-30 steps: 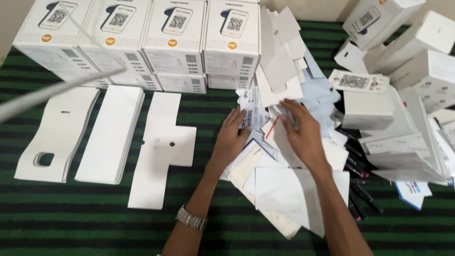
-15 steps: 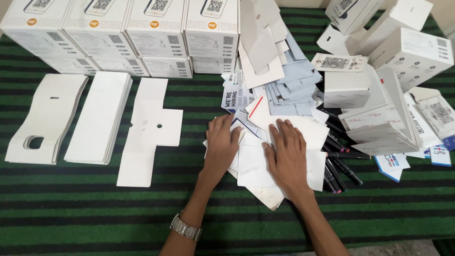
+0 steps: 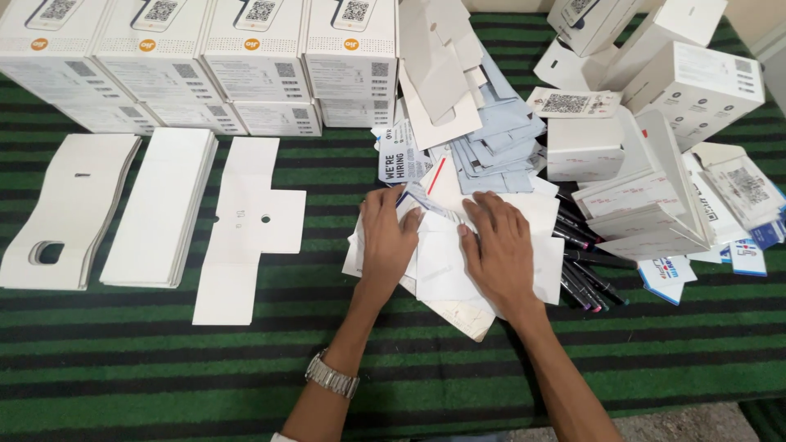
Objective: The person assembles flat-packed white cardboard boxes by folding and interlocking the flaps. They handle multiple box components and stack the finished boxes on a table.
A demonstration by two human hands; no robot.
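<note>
Your left hand [image 3: 386, 241] and right hand [image 3: 498, 250] both lie flat, fingers spread, palms pressing a loose pile of white paper sheets [image 3: 442, 262] at centre of the green striped cloth [image 3: 164, 368]; neither grips anything. Black pens [image 3: 585, 274] lie just right; white boxes [image 3: 205, 57] far left.

— How do the arms come in?
— Both reach up from the bottom edge, forearms bare, converging slightly; a metal watch sits on the left wrist.
— And the hands?
— The left hand [image 3: 387, 239] lies palm down, fingers spread and slightly bent. The right hand [image 3: 501, 250] lies flat just beside it, fingers extended, gripping nothing.
</note>
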